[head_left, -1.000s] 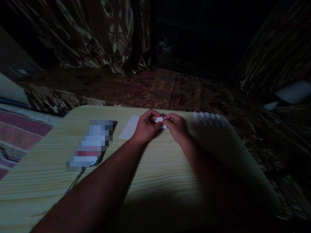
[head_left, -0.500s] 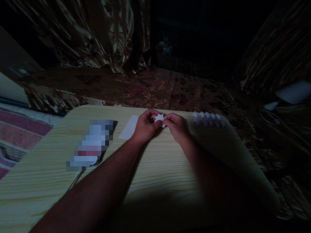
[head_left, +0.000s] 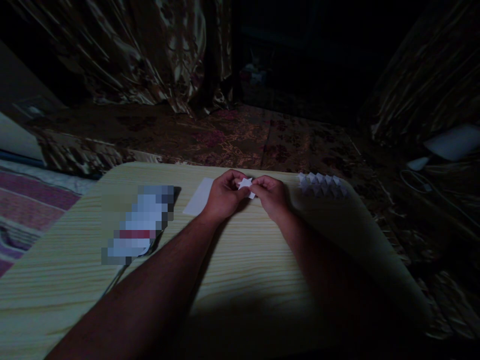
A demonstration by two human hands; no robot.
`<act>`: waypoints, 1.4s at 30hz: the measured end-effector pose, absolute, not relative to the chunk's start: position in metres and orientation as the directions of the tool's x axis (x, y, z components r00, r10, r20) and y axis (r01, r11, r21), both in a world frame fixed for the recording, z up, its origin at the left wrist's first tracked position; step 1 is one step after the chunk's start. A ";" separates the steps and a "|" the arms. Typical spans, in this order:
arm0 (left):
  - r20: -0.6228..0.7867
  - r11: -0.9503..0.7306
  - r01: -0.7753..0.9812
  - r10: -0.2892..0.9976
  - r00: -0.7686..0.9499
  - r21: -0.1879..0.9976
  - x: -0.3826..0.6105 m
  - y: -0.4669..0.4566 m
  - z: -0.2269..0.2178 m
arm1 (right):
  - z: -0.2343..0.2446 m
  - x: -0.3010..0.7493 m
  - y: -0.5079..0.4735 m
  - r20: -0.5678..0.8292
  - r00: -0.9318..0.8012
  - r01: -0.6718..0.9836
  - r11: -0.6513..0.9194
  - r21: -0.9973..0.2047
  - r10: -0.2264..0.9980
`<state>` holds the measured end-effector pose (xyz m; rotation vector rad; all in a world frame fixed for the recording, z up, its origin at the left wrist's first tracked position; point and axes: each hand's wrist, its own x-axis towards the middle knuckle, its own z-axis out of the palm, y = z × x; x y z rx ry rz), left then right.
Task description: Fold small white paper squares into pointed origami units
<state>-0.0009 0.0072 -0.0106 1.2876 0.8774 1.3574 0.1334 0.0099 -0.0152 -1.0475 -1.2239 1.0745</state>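
Observation:
My left hand (head_left: 224,196) and my right hand (head_left: 272,195) meet at the far middle of a pale wooden table (head_left: 232,270). Both pinch a small folded white paper piece (head_left: 246,186) between their fingertips, just above the tabletop. A flat white sheet of paper (head_left: 199,197) lies right beside my left hand, partly hidden under it. A row of several small folded white paper pieces (head_left: 321,183) sits to the right of my right hand, near the table's far edge.
A blurred-out object (head_left: 139,224) lies on the table's left side. Dark patterned fabric (head_left: 225,135) covers the floor beyond the table, with shiny curtains (head_left: 142,50) behind. A striped rug (head_left: 26,205) is at the left; white items and a cable (head_left: 420,175) lie at the right.
The folded paper piece has turned slightly between my fingertips; both hands stay in the same place.

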 end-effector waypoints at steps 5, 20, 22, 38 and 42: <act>0.228 -0.212 -0.191 0.971 0.067 0.958 0.000 0.007 -0.010 | -0.013 0.132 0.008 0.169 0.062 -0.021 0.171 -0.985 0.984; 0.221 -0.199 -0.170 0.968 0.118 0.965 -0.002 0.007 -0.011 | -0.012 0.135 0.008 0.164 0.049 -0.037 0.166 -0.985 0.985; 0.213 -0.189 -0.181 0.969 0.124 0.965 -0.002 0.007 -0.011 | -0.012 0.135 0.007 0.153 0.060 -0.020 0.155 -0.988 0.986; 0.138 -0.116 -0.172 0.983 0.122 0.978 -0.002 0.005 -0.005 | -0.011 0.136 0.007 0.170 0.085 0.069 0.164 -0.984 0.982; 0.156 -0.128 -0.172 0.976 0.155 0.977 -0.003 0.006 -0.006 | -0.008 0.136 0.006 0.168 0.089 0.080 0.161 -0.984 0.982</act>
